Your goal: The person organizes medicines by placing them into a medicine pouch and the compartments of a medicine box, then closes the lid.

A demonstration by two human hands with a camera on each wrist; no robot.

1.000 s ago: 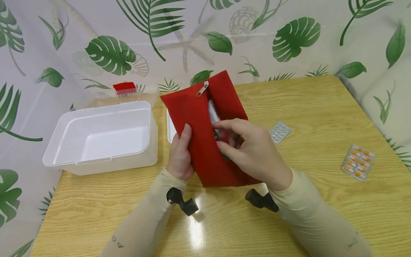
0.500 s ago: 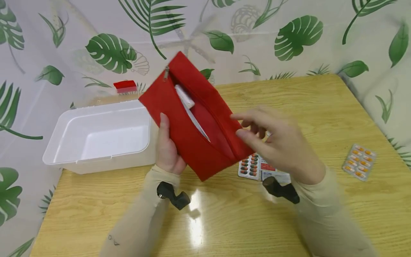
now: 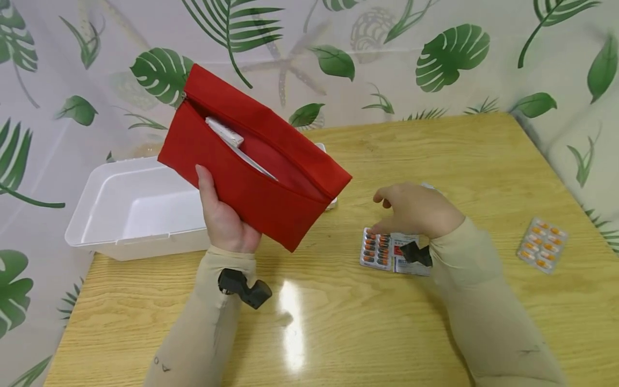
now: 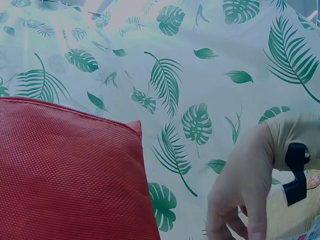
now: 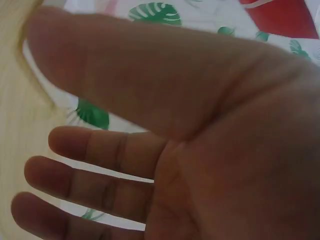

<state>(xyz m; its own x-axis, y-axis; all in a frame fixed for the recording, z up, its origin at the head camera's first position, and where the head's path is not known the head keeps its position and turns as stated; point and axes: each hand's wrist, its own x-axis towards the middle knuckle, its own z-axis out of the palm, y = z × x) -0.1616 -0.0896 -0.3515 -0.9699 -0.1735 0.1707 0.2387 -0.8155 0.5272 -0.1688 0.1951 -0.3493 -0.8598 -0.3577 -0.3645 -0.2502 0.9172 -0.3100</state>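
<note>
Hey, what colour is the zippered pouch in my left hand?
The pouch is red, outside and where its inside shows; the head view shows it best.

Left hand (image 3: 226,223), right hand (image 3: 418,209): bare
Left sleeve (image 3: 203,322): beige, snug, cuff wrinkled; small dark ring and hook marks
Right sleeve (image 3: 483,306): beige; thin dark scribble
Wrist cameras (image 3: 247,293): black, angular, stubby barrel

Near, the right hand (image 5: 215,155) is holding its thumb (image 5: 115,65) apart from three fingers (image 5: 102,192). Far beyond, leaf-printed cloth (image 5: 155,13) is hanging and part of a red pouch (image 5: 289,18) is showing.
</note>
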